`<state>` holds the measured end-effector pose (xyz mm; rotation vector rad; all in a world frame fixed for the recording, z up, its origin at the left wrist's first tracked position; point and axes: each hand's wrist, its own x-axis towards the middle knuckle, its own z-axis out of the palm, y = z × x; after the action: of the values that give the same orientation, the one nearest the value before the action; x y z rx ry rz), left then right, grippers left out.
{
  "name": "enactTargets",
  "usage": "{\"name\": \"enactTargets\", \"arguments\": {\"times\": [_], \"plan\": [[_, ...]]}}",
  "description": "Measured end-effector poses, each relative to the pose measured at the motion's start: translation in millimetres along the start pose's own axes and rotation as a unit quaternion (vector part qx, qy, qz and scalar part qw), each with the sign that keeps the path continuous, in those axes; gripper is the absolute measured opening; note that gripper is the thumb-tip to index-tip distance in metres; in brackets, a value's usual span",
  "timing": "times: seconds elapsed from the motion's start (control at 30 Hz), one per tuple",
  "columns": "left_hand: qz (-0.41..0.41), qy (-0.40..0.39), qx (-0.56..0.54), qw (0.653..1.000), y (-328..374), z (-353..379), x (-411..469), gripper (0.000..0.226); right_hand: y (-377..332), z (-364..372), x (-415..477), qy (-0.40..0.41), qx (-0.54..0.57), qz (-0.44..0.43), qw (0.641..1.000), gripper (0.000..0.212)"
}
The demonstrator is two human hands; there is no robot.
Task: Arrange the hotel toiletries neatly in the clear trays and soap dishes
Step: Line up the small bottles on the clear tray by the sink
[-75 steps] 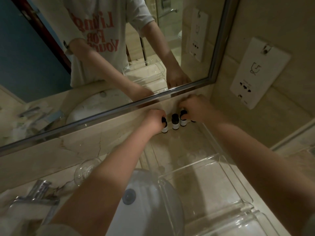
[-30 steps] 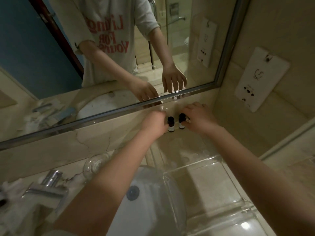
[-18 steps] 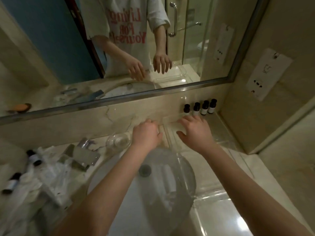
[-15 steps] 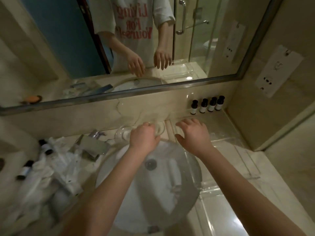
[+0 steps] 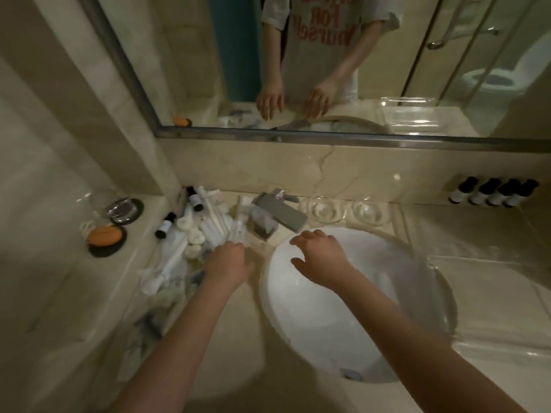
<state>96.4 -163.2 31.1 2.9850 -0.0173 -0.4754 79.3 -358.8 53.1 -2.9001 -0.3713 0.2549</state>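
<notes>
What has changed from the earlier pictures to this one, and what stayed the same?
Both hands let go of the four small bottles at the back right and moved left. The left hand now reaches the pile of toiletries left of the tap; the right hand hovers open over the sink. The view also turned left. The bottles stayed in their row by the wall.

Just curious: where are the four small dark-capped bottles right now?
The four small dark-capped bottles stand in a row at far right, against the marble backsplash below the mirror.
</notes>
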Motion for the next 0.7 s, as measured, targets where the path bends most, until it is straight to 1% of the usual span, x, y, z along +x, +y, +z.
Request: {"name": "enactTargets", "arguments": {"times": [0.13, 0.27, 0.33, 0.5, 0.6, 0.7], "plan": [[-0.080, 0.010, -0.032, 0.996, -68.6, -8.8, 14.7, 0.038, -46.3, 3.1, 51.0, -0.017, -0.004, -0.048, 0.999, 0.041], [-0.109, 0.035, -0.071, 0.991, -122.9, -23.0, 41.2, 0.050, -83.4, 2.4, 104.8, -0.055, -0.004, -0.077, 0.996, 0.045], [-0.120, 0.032, -0.086, 0.988, -141.9, -28.9, 56.6, 0.057, -96.7, 4.1, 132.1, -0.069, 0.004, -0.086, 0.994, 0.046], [-0.140, 0.005, -0.142, 0.980, -167.4, -33.8, 95.1, 0.060, -120.8, 17.0, 197.3, -0.127, 0.070, -0.059, 0.988, 0.058], [-0.133, 0.021, -0.106, 0.985, -170.8, -24.9, 116.1, 0.057, -129.8, 28.3, 236.6, -0.160, 0.117, -0.034, 0.979, 0.061], [-0.124, 0.036, -0.079, 0.988, -168.9, -13.0, 132.0, 0.054, -138.3, 37.8, 270.4, -0.160, 0.126, -0.018, 0.979, 0.056]]}}
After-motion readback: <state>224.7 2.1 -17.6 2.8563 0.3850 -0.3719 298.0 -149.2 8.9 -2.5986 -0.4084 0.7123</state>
